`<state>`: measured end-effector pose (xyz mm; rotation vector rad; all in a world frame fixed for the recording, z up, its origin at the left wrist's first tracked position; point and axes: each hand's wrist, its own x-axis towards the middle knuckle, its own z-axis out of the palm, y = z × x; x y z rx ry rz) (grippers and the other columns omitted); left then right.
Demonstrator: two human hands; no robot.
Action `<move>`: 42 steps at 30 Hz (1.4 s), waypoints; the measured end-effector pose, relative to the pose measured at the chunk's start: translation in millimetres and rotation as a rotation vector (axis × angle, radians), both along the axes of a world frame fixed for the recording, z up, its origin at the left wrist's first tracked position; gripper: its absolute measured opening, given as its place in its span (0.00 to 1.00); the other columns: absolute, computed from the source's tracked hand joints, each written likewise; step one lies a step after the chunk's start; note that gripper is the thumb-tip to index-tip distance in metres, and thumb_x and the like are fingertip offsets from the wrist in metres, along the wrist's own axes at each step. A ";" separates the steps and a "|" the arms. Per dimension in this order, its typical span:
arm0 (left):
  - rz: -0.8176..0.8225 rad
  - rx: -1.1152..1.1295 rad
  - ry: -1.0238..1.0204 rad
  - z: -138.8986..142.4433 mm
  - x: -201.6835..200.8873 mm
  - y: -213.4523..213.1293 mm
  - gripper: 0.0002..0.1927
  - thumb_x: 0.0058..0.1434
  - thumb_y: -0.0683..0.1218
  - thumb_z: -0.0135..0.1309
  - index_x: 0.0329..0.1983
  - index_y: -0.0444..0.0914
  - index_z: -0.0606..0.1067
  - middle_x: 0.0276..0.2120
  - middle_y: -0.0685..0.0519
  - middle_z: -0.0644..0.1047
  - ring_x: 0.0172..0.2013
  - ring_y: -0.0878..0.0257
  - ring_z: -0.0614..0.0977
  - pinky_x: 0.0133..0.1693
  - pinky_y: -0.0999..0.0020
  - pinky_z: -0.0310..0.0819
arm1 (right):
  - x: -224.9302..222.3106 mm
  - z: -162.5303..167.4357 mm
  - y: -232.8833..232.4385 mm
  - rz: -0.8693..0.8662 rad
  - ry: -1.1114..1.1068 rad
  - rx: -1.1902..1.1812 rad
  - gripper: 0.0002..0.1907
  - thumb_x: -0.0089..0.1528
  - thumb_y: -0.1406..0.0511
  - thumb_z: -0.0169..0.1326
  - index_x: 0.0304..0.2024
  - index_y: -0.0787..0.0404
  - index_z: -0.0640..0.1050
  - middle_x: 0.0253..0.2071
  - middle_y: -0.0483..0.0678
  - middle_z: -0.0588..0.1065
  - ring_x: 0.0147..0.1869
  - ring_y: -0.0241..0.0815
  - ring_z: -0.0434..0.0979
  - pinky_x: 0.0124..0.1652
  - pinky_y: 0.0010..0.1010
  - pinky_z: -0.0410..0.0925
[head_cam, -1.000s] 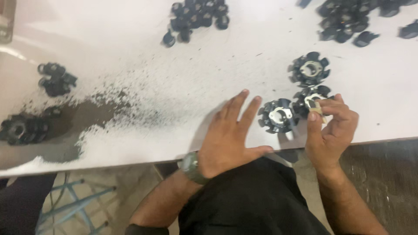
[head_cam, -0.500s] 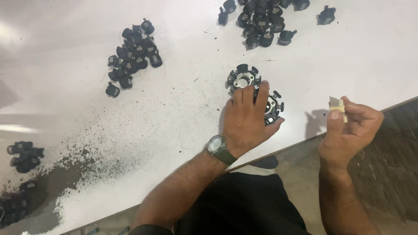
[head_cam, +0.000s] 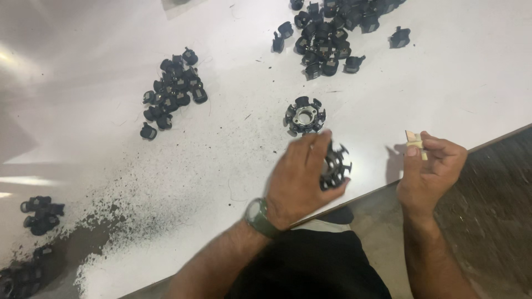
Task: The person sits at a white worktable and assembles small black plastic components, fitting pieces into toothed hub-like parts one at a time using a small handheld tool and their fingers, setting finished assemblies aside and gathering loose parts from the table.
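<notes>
L hand (head_cam: 299,180) lies palm-down on the white counter (head_cam: 471,88) near its near edge, fingers spread over a black ring-shaped part w/ radial teeth (head_cam: 337,166); the part pokes out to the right from under the fingertips, and the grip looks loose, more pressing or covering than clenched, though how far the fingers wrap it can't be told. A dark-green wristwatch (head_cam: 259,217) sits on that wrist. R hand (head_cam: 429,169) is lifted just past the counter's near-right edge, thumb and forefinger pinched tight on a small tan strip-like piece (head_cam: 414,144) that sticks up and left out of the pinch; other fingers curled in. Just far of the L hand, apart from it, a second ring part w/ a silver metal hub (head_cam: 305,115) lies flat on the counter. Farther off, top centre-right, a big heap of small black clips (head_cam: 332,33), w/ a few strays beside it. To the left at mid depth, a smaller heap of the same black bits (head_cam: 174,86). Far left near the edge, another small cluster (head_cam: 41,213), and more dark pieces in the near-left corner, blurred. Dark dust or grit (head_cam: 155,205) is sprinkled across the counter's near-left part, thickest toward the near-left corner. Person's dark clothing (head_cam: 310,266) fills the near centre; floor to the right looks dark and rough.
</notes>
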<state>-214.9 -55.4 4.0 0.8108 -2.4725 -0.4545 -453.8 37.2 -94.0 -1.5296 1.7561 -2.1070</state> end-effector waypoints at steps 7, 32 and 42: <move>0.147 -0.103 0.081 -5.1 -17.9 -88.5 0.51 0.54 0.56 0.70 0.73 0.36 0.55 0.61 0.36 0.68 0.58 0.44 0.74 0.54 0.50 0.76 | 0.0 -1.4 -3.6 -0.103 0.051 -0.014 0.11 0.76 0.71 0.51 0.56 0.66 0.63 0.54 0.51 0.65 0.58 0.37 0.70 0.70 0.40 0.66; -0.226 -0.039 -0.058 25.9 -16.3 -28.7 0.36 0.64 0.60 0.56 0.71 0.40 0.65 0.64 0.42 0.71 0.65 0.48 0.74 0.63 0.48 0.68 | -23.6 -8.9 -24.8 -0.228 -0.035 -0.093 0.18 0.80 0.61 0.45 0.59 0.72 0.61 0.57 0.59 0.67 0.57 0.46 0.73 0.55 0.33 0.71; -0.222 0.282 0.109 22.4 85.9 37.0 0.20 0.68 0.55 0.58 0.57 0.39 0.76 0.52 0.50 0.80 0.55 0.55 0.80 0.59 0.56 0.72 | -0.3 20.7 -26.2 -0.209 -0.027 -0.059 0.17 0.77 0.66 0.41 0.54 0.79 0.69 0.53 0.59 0.72 0.55 0.48 0.77 0.55 0.38 0.73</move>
